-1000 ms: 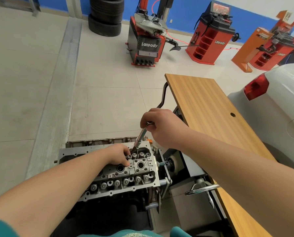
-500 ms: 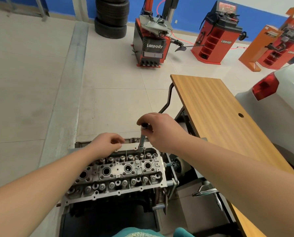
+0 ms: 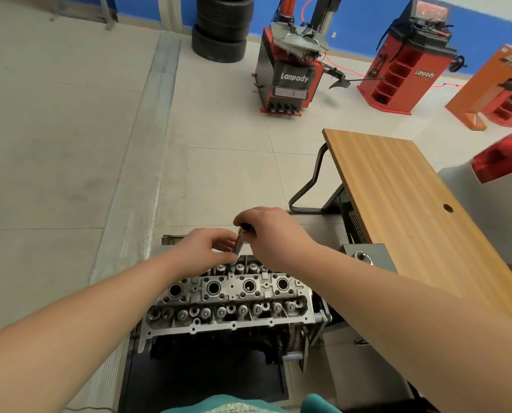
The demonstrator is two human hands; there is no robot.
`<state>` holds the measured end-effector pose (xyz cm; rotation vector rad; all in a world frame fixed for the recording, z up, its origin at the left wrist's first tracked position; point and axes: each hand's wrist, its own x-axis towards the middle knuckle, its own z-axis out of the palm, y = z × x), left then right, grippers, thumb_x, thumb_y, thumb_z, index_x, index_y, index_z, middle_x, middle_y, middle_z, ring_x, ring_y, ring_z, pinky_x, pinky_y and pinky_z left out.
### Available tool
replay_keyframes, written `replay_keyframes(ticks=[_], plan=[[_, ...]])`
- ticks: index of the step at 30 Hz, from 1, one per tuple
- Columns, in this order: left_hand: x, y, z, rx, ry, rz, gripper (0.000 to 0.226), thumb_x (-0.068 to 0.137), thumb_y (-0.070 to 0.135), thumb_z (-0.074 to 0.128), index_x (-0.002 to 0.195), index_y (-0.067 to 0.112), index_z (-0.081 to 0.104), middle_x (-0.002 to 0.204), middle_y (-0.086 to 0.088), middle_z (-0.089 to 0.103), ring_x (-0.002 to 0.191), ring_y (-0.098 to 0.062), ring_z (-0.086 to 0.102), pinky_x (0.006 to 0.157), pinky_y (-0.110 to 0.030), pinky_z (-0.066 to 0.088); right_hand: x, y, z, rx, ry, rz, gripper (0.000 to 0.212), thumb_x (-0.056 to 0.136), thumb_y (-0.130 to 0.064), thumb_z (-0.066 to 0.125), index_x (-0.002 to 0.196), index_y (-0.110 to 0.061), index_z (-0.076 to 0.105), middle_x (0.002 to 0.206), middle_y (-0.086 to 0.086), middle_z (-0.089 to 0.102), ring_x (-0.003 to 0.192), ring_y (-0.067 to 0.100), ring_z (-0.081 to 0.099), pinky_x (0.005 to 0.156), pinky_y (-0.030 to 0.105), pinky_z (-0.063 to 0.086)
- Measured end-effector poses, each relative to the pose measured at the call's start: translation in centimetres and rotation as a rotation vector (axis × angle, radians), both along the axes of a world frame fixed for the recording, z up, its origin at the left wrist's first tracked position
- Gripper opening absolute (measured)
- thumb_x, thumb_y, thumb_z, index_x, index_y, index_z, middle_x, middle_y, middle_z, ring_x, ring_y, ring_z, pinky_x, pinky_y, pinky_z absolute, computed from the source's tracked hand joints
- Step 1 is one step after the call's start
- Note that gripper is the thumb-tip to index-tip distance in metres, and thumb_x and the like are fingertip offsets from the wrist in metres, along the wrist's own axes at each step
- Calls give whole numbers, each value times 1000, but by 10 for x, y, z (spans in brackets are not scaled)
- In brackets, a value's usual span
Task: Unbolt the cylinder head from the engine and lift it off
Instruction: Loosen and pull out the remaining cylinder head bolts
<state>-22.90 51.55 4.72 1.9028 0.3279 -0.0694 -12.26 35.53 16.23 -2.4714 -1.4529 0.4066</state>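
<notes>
The grey cylinder head (image 3: 228, 302) sits on the engine on a stand, its spark plug wells and valve springs facing up. A metal socket extension (image 3: 238, 243) stands nearly upright over the far edge of the head. My right hand (image 3: 271, 231) grips its top end. My left hand (image 3: 207, 247) pinches the lower part of the shaft with the fingertips, just above the head. The tool's tip is hidden behind my left fingers.
A wooden table (image 3: 412, 210) stands to the right, with a white car's rear (image 3: 499, 180) beyond it. Red tyre machines (image 3: 290, 73) and stacked tyres (image 3: 222, 28) stand at the far wall. Tiled floor lies to the left.
My left hand has moved right from the head's far edge and taken hold of the tool's shaft. My right hand shifted slightly left, keeping the tool upright.
</notes>
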Motion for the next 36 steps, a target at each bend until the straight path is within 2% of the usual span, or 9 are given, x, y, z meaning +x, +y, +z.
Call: replay_keyframes(ticks=[3, 8, 14, 24, 27, 30, 33, 34, 36], plan=[[0, -2, -5, -9, -7, 39, 23, 90, 23, 84, 105, 38, 77, 101, 14, 80, 101, -1, 74, 96, -30, 54, -4, 2, -2, -7, 2, -1, 33, 103, -12, 54, 133, -14, 68, 123, 6, 71, 112, 28, 65, 93, 40, 52], [3, -3, -7, -18, -19, 34, 16, 95, 18, 78, 102, 32, 76, 95, 6, 81, 93, -12, 77, 93, -38, 59, -5, 8, -2, -7, 2, -18, 35, 103, -11, 52, 133, -13, 69, 124, 7, 71, 113, 28, 65, 93, 38, 50], [6, -5, -6, 26, -16, -18, 13, 99, 16, 71, 105, 27, 73, 92, 2, 80, 91, -12, 77, 92, -38, 61, -4, 6, -5, 26, 15, -80, 33, 103, -14, 55, 132, -15, 70, 125, 6, 71, 114, 26, 64, 88, 31, 46], [3, -3, -7, 148, 10, -82, 24, 101, 22, 68, 103, 46, 70, 92, 15, 79, 92, -7, 74, 88, -34, 56, -4, 5, -11, 21, 16, -114, 26, 99, -23, 64, 123, -15, 71, 117, 4, 71, 107, 25, 64, 86, 32, 49], [-1, -13, 0, 48, 12, -36, 14, 91, 35, 73, 99, 46, 72, 97, 15, 79, 95, -8, 74, 89, -32, 58, -6, 7, -13, -20, 2, -113, 24, 98, -24, 66, 120, -16, 70, 114, 5, 70, 105, 26, 64, 87, 37, 53], [8, -26, 7, 54, 9, 90, 14, 75, 35, 58, 85, 40, 66, 83, 11, 75, 80, -12, 69, 73, -32, 57, -10, 8, -18, 36, 57, -103, 21, 95, -24, 70, 115, -18, 73, 109, 2, 68, 102, 25, 64, 85, 37, 53], [17, -40, 8, 174, -21, 134, 25, 90, 14, 53, 80, 35, 61, 70, 7, 67, 65, -11, 59, 57, -28, 49, -8, -5, -29, 191, 134, -124, 30, 94, -45, 71, 119, -30, 75, 117, -8, 59, 99, 17, 62, 80, 33, 52], [17, -45, 6, 141, -44, 145, 24, 95, 17, 55, 84, 36, 63, 70, 8, 67, 62, -6, 56, 55, -24, 47, -4, -15, -33, 242, 143, -155, 38, 94, -56, 66, 126, -36, 71, 124, -12, 54, 101, 13, 61, 78, 30, 51], [14, -56, -2, -10, -117, 240, 8, 101, 27, 60, 96, 32, 64, 72, 3, 63, 67, -10, 56, 65, -34, 50, 12, -39, -44, 299, 136, -239, 49, 94, -70, 54, 138, -47, 56, 134, -18, 45, 109, 7, 57, 81, 26, 49]])
